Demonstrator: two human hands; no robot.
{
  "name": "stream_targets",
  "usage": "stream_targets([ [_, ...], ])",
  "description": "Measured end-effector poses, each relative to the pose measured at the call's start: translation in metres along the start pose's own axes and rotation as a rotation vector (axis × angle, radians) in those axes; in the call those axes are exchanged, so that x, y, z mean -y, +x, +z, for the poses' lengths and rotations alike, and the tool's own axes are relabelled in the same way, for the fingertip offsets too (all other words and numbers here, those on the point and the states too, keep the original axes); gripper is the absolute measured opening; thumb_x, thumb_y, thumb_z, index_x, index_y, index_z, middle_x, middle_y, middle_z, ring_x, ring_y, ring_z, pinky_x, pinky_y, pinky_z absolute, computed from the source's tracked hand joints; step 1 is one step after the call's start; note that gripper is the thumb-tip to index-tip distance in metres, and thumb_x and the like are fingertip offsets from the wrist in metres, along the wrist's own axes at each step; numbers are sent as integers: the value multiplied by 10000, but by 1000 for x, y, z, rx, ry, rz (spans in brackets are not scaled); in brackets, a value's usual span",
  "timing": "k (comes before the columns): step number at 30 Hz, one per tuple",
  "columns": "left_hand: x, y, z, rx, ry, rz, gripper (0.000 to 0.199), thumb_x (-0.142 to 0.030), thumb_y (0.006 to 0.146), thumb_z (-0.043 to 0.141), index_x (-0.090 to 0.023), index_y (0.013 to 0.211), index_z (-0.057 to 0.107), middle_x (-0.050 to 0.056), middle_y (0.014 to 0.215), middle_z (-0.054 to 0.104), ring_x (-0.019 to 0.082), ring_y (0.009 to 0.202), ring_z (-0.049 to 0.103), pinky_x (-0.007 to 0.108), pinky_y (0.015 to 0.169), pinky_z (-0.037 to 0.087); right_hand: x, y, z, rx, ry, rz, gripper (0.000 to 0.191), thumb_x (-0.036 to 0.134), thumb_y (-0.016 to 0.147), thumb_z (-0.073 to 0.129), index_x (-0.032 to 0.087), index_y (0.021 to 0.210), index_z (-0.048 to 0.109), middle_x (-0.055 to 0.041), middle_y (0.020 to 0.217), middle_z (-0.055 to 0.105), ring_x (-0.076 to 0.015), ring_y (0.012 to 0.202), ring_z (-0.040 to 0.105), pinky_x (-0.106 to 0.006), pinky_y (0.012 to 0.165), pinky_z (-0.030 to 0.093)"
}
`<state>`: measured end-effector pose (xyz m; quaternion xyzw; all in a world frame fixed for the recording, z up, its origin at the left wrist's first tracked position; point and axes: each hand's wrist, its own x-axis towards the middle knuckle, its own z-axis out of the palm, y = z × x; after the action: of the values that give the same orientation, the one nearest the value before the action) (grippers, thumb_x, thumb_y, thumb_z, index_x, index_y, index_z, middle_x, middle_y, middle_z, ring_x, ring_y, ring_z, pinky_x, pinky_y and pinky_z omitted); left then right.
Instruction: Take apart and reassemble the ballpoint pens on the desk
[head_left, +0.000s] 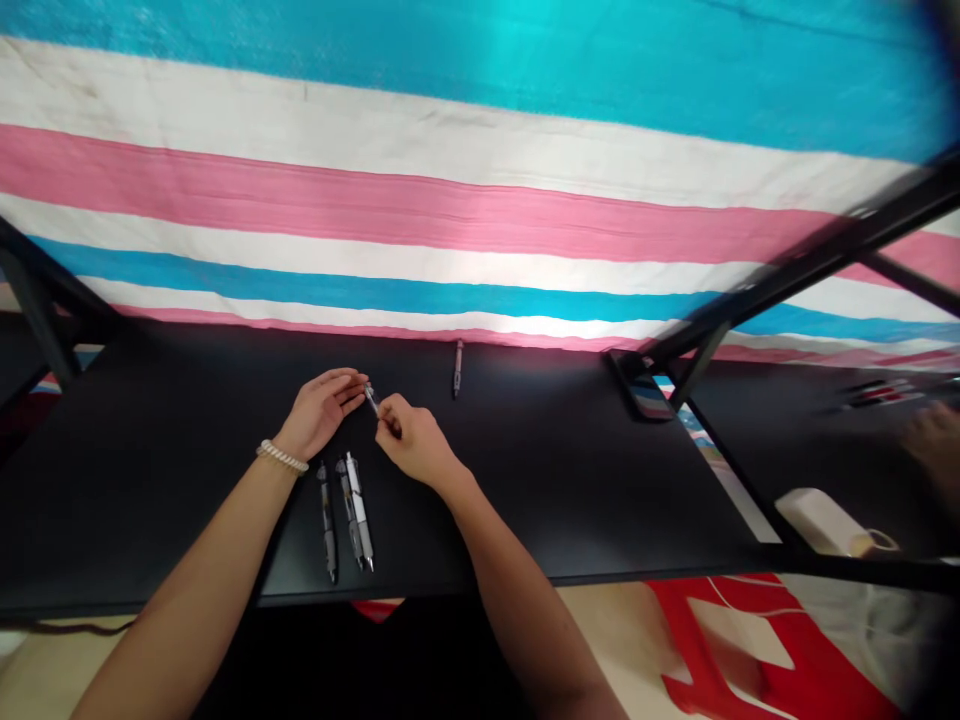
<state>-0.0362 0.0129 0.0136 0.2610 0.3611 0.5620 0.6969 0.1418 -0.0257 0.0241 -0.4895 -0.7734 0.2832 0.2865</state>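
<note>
My right hand [414,440] is closed in a pinch around the lower part of a small pen [372,398], just above the black table. The pen's upper end points away and to the left. My left hand [324,408], with a white braided bracelet on its wrist, has its fingers stretched towards that end. Its fingertips are at the pen's tip; whether they grip it is hard to see. Below the hands lie a grey and black pen [327,525], another dark pen [349,512] and a white and grey pen [360,510]. Farther back rests a single pen [458,370].
A phone [642,386] lies by the black metal frame [787,270] on the right. Striped sheeting [450,220] rises behind the table [555,480]. Beyond the frame are a white box-like object [821,520], blurred pens [885,393] and another person's hand [934,440].
</note>
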Motion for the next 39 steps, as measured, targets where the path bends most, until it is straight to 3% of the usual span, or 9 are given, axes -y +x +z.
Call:
stream_targets([
  [4,-1,-7,5,121,81,-40,277,-211,776,761,-94,1024,723,162,1002,732,212,865,710,314,792,563,0,2,12,-52,338,-7,68,270,930,447,222,955,488,30,760,616,-112,612,569,-217,604,428],
  [9,0,-9,9,82,89,77,227,-240,738,809,-123,914,728,102,882,731,178,803,698,269,705,563,-2,6,28,-150,511,75,196,375,930,487,211,1037,494,8,781,646,-119,615,582,-231,592,467],
  [16,-3,2,0,-160,-23,259,227,-267,718,827,-153,883,720,58,909,741,160,878,710,298,860,550,-11,12,28,-135,448,152,355,441,972,422,174,984,656,-6,652,633,-116,472,533,-232,498,429],
  [22,3,3,1,-236,-43,278,203,-247,711,830,-131,843,728,54,866,730,145,832,705,314,879,546,-13,13,30,-303,213,-12,319,322,965,449,196,1038,733,-45,776,662,-160,670,620,-281,673,508],
  [27,1,6,0,-276,-99,282,213,-250,701,840,-147,851,729,46,892,738,148,863,709,311,886,547,-7,14,33,-391,351,-49,341,315,871,625,222,1195,678,-95,1122,661,-182,910,655,-308,780,554],
  [30,1,7,-2,-272,-107,300,263,-274,673,859,-149,866,730,48,902,743,151,864,713,295,858,552,-9,16,35,-393,487,51,318,330,877,619,203,1160,694,-61,909,689,-153,714,650,-297,671,564],
  [33,2,8,-3,-267,-105,312,298,-294,657,869,-144,873,730,53,899,744,152,852,714,298,854,551,-13,18,35,-473,485,-57,135,277,849,639,221,832,761,-72,1007,668,-174,843,656,-328,769,563],
  [35,2,8,-3,-263,-105,317,299,-299,656,869,-145,872,729,54,897,745,154,855,715,306,862,551,-15,19,34,-488,504,-84,139,266,787,711,239,913,763,-77,1135,633,-193,941,643,-340,809,560],
  [39,3,8,-3,-260,-99,311,300,-295,657,869,-149,880,730,57,910,747,158,862,717,308,865,552,-14,19,33,-431,638,43,245,329,851,655,217,1057,728,-53,872,672,-156,712,638,-312,655,566],
])
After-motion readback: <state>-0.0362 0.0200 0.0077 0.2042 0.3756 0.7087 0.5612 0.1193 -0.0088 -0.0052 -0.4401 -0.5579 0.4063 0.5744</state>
